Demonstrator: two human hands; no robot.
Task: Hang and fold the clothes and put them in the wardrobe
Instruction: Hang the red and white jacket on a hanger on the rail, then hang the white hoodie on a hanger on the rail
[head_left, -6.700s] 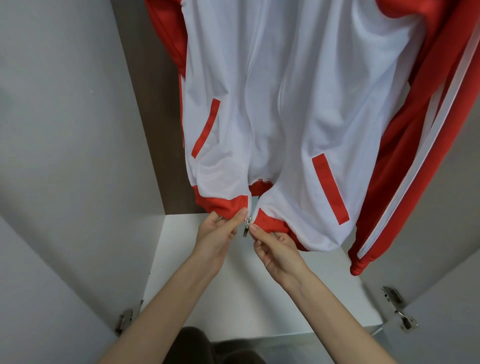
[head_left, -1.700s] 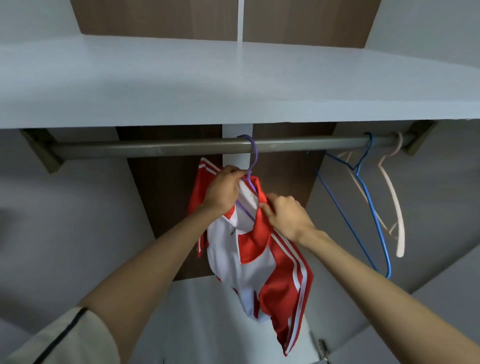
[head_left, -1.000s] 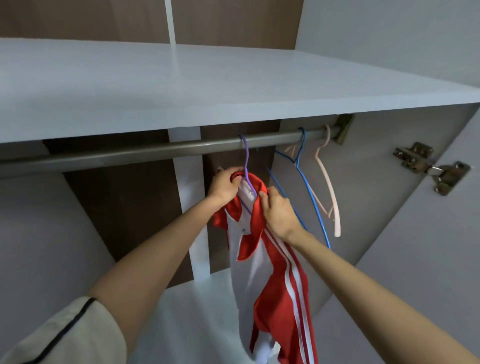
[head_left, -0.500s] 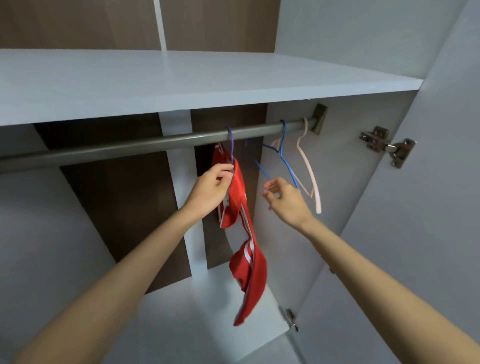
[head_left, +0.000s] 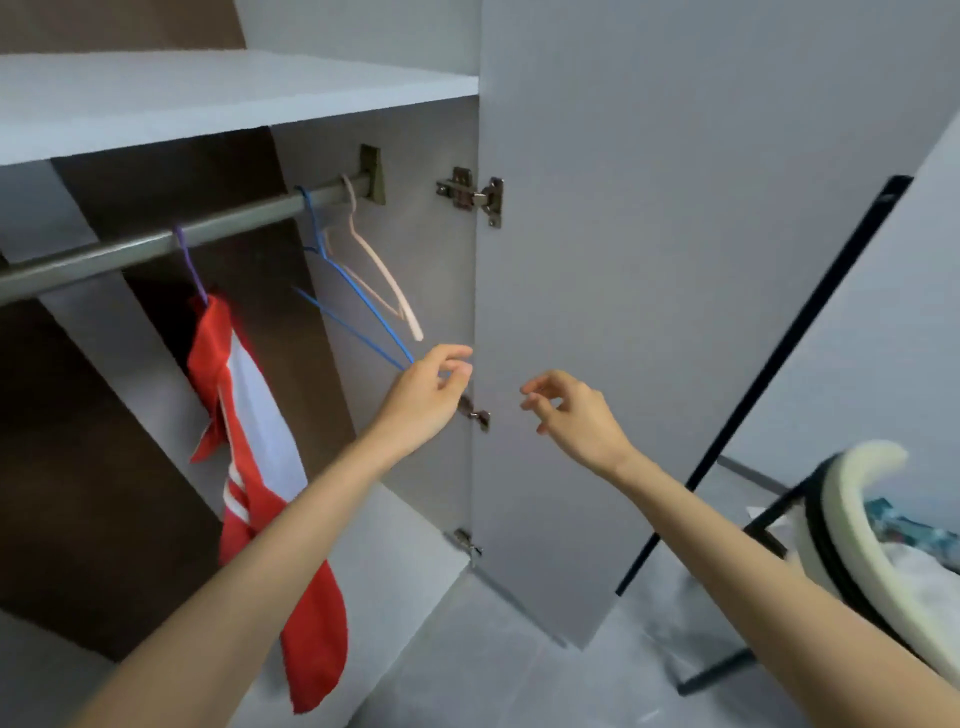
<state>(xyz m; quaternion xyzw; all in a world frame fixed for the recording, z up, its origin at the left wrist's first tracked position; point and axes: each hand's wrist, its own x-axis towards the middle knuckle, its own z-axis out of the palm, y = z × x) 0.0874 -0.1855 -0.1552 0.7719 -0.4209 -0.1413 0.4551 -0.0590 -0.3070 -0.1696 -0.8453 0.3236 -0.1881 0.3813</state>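
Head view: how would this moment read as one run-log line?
red-and-white track jacket hanging on purple hanger on rail | left hand by blue hanger tip, contact unclear | right hand open, empty

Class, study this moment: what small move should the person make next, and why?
Probably grip the blue hanger with the left hand: the jacket already hangs on the rail, and that hand, holding nothing, is beside this bare hanger's lower corner.

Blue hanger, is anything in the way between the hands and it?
Nothing visible is. The left hand is right at the lower corner of the blue hanger, though I cannot tell whether they touch. The pink hanger hangs beside it, not in front. The right hand is farther off, before the door.
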